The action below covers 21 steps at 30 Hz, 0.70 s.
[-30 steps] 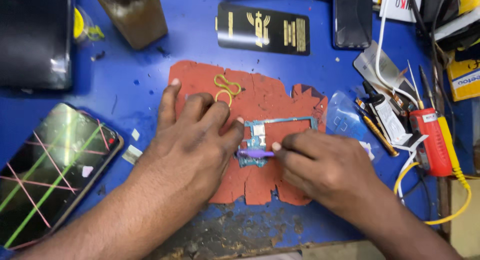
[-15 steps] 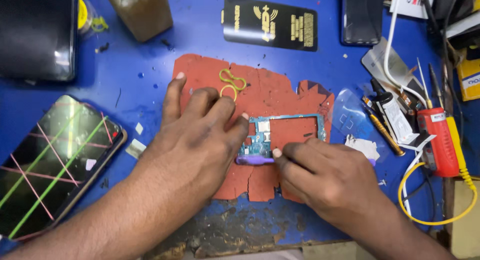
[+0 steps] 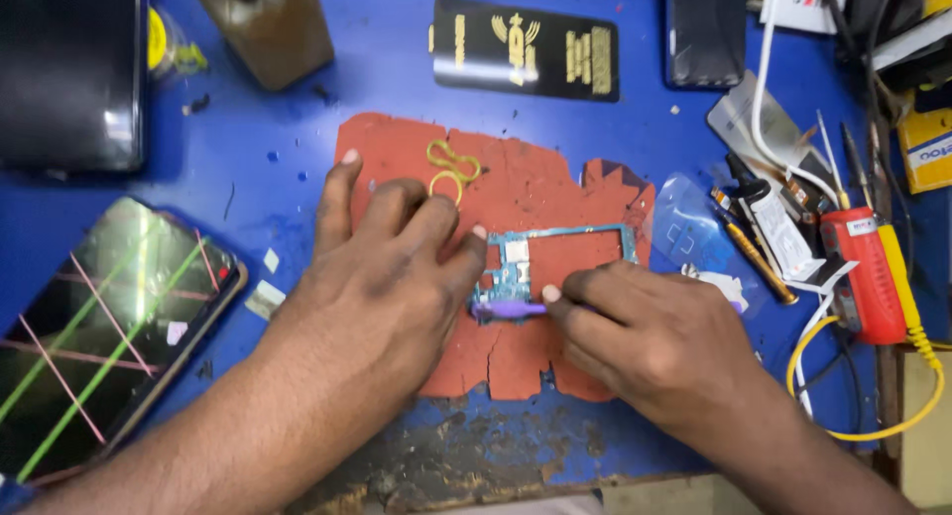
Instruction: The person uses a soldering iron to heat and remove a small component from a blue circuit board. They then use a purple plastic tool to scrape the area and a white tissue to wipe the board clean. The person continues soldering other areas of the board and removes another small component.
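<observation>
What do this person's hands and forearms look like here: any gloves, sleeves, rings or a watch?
Both the left hand and the right hand are bare: no gloves, and no rings on the fingers that show. The forearms are uncovered as far as the frame's lower edge, with no sleeve, watch or band in view. Fingernails are short and unpainted.

Matt cracked red rubber mat (image 3: 516,193); glossy phone screen (image 3: 94,327); worn blue tabletop (image 3: 297,138)
</observation>
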Available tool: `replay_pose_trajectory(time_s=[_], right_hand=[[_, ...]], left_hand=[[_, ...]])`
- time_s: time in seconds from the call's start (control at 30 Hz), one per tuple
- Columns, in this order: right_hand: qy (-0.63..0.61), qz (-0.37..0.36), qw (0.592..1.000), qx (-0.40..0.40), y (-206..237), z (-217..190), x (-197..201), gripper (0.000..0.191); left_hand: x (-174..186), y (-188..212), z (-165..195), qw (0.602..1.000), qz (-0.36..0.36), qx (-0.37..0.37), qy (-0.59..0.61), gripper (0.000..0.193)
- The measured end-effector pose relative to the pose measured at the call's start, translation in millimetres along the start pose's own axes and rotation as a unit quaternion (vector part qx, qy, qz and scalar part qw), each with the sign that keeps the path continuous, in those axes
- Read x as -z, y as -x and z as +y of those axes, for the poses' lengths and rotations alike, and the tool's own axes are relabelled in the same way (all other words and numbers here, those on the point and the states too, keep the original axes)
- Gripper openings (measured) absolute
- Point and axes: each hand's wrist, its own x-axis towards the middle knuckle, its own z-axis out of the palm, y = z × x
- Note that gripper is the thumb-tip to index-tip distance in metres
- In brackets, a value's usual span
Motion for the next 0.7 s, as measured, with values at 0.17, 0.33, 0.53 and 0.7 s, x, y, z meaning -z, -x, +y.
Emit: replay_pose_trajectory(time_s=[0.17, 0.33, 0.53, 0.7], right_hand=[[0.003, 0.006, 1.000, -0.008, -8, 5, 0, 0.014], [-0.007, -0.001, 1.000, 0.004, -8, 10, -2, 0.015], [-0.052, -0.027, 0.998, 0.007, -3, 13, -6, 0.013], [-0.004, -0.014, 1.000, 0.000, -8, 7, 2, 0.018]], left_hand=[[0, 0, 1, 1.000, 0.002, -0.005, -0.024, 0.030], [0, -1, 0, 1.000, 0.017, -0.020, -0.007, 0.034], [2, 0, 1, 1.000, 0.008, -0.016, -0.020, 0.033], [2, 0, 1, 0.999, -0.031, 0.002, -0.030, 0.027]])
